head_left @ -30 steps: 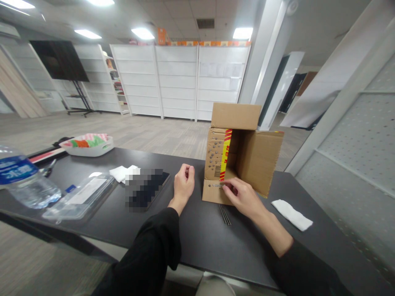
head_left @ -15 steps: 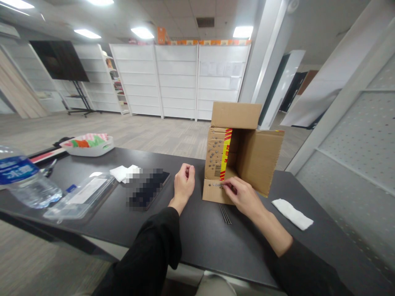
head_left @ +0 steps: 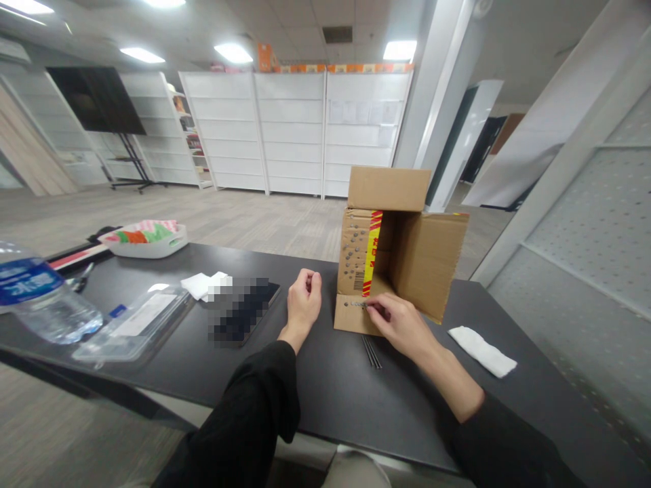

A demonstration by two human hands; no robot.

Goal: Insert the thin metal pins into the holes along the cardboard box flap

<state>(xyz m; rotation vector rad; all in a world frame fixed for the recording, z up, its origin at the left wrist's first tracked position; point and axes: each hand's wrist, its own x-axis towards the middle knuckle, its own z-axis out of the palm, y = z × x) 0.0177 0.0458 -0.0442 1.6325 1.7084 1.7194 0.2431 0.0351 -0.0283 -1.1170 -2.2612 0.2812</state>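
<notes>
An open cardboard box [head_left: 430, 261] stands on the dark table, its opening facing me, with yellow and red tape along its left flap. Several small grey round pieces dot that flap, and a row of them lies on the lower flap [head_left: 348, 320]. My right hand [head_left: 394, 322] is at the lower flap, fingertips pinched together; what they hold is too small to make out. Left of the box, my left hand [head_left: 304, 298] is raised with curled fingers pressed together, its contents hidden. Several thin dark rods [head_left: 372, 353] lie just below the flap.
A white folded cloth [head_left: 482, 351] lies to the right. On the left are a phone [head_left: 254, 308], white tissue [head_left: 197, 286], a clear plastic case [head_left: 137, 325], a water bottle [head_left: 55, 305] and a white basket [head_left: 152, 249].
</notes>
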